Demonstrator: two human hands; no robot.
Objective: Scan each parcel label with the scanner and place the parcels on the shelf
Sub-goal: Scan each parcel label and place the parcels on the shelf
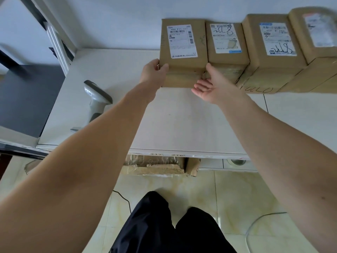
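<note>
Four parcels line the wall on the surface [182, 125]. Left hand [154, 72] grips the leftmost parcel [182, 52] by its corner; right hand [209, 86] lies open, palm up, beside it. Best lifted two-handed, label up, toward the scanner [96, 99].

Parcels [183, 52]: matt brown cardboard with white paper labels [182, 41] and glossy clear tape; scanner [96, 99]: smooth grey plastic; shelf [182, 121]: smooth matt white board; floor [228, 194]: glossy cream tile; trousers [164, 225]: dark cloth.
</note>
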